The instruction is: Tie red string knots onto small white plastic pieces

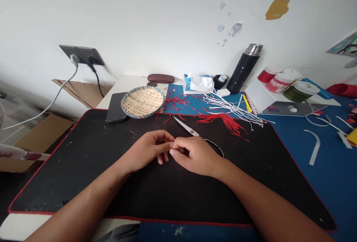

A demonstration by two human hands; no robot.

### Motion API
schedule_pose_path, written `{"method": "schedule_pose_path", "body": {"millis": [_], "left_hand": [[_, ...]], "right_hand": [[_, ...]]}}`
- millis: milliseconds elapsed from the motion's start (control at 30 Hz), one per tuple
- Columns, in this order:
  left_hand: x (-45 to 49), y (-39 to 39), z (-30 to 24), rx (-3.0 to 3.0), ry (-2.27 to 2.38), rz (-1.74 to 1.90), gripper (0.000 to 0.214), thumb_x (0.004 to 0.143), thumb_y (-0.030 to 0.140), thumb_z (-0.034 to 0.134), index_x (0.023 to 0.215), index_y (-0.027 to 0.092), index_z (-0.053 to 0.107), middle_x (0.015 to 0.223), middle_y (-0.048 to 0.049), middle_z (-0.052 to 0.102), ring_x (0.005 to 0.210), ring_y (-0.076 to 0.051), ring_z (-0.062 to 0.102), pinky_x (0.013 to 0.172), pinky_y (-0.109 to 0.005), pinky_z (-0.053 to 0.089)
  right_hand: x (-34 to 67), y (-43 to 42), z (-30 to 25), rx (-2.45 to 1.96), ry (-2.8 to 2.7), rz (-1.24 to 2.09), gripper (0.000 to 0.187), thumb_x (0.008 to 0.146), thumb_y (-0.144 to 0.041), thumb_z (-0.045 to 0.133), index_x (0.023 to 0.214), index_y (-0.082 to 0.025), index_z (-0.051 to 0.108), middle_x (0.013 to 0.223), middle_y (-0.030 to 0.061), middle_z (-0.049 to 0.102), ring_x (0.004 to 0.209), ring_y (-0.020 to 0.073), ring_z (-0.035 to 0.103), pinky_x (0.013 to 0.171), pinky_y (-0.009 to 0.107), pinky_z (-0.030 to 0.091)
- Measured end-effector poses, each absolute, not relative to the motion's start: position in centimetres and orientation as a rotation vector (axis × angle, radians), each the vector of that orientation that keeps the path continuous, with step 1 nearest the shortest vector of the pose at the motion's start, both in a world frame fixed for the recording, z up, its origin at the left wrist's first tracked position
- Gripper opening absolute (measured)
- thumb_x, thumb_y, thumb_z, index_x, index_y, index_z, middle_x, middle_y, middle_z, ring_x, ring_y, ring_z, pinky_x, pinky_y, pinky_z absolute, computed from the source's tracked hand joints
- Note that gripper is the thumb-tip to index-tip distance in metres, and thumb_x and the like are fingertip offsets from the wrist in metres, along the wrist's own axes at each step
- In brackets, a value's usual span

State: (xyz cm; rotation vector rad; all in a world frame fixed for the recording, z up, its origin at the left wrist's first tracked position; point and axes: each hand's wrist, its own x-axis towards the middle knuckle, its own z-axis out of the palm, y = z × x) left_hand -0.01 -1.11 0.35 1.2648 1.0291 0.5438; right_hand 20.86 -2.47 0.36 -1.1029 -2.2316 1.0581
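Hands: left hand [150, 149] and right hand [195, 154] meet on the black mat [83, 167], fingertips [170, 146] pinched together (whatever's in the pinch is too small to see).
Scissors: scissors [186, 126] just beyond the right fingers, blades closed, one handle loop tucked behind that hand.
Cords: red cords [227, 120] farther out, right of the fingers; white cords [237, 109] behind them.
Basket: woven basket [142, 102] beyond the left fingers, well apart.
Flask: dark flask [244, 68] far back right, upright.

White wall [139, 11], wall socket [82, 53], blue desk [334, 175], daylight.
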Motion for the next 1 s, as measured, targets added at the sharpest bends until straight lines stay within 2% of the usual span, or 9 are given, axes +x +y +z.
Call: {"method": "schedule_pose_path", "body": {"millis": [167, 300, 500, 767, 1000], "left_hand": [[0.1, -1.2, 0.3, 1.26, 1.048, 0.558, 0.024, 0.084, 0.038, 0.077, 0.092, 0.017, 0.069, 0.077, -0.0002, 0.069, 0.058, -0.012, 0.062, 0.052, -0.023, 0.05], [0.1, -0.9, 0.2, 1.206, 1.096, 0.748, 0.029, 0.082, 0.039, 0.08, 0.096, 0.016, 0.069, 0.08, -0.0011, 0.071, 0.054, -0.011, 0.059, 0.05, -0.023, 0.049], [-0.1, -0.6, 0.1, 0.947, 1.026, 1.0, 0.04, 0.077, 0.031, 0.089, 0.109, 0.015, 0.072, 0.08, -0.0015, 0.072, 0.062, -0.012, 0.064, 0.052, -0.021, 0.051], [-0.3, -0.6, 0.2, 0.74, 0.956, 0.978, 0.042, 0.071, 0.024, 0.095, 0.108, 0.012, 0.079, 0.084, -0.005, 0.073, 0.066, -0.012, 0.067, 0.054, -0.018, 0.052], [0.1, -1.1, 0.2, 0.87, 0.961, 0.781, 0.059, 0.072, 0.024, 0.093, 0.127, 0.016, 0.072, 0.081, -0.0014, 0.071, 0.062, -0.012, 0.065, 0.055, -0.022, 0.053]], "right_hand": [[20.9, -2.4, 0.4, -1.101, -2.213, 1.061, 0.018, 0.097, -0.026, 0.063, 0.08, -0.02, 0.063, 0.068, -0.0045, 0.06, 0.06, 0.01, 0.05, 0.06, 0.025, 0.033], [20.9, -2.3, 0.3, -1.106, -2.162, 1.078, 0.019, 0.098, -0.03, 0.063, 0.083, -0.021, 0.065, 0.069, -0.0038, 0.062, 0.061, 0.0108, 0.052, 0.061, 0.025, 0.035], [20.9, -2.1, 0.1, -1.152, -2.007, 1.128, 0.024, 0.099, -0.036, 0.063, 0.081, -0.02, 0.064, 0.068, -0.0033, 0.06, 0.06, 0.0115, 0.05, 0.057, 0.025, 0.035], [21.2, -1.3, 0.0, -1.201, -1.645, 1.349, 0.03, 0.099, -0.046, 0.061, 0.083, -0.02, 0.061, 0.058, -0.0059, 0.053, 0.047, 0.0101, 0.049, 0.05, 0.024, 0.038], [21.3, -1.1, -0.1, -1.182, -1.486, 1.393, 0.033, 0.096, -0.05, 0.063, 0.084, -0.02, 0.061, 0.053, -0.0072, 0.052, 0.041, 0.0097, 0.045, 0.045, 0.024, 0.037]]}}
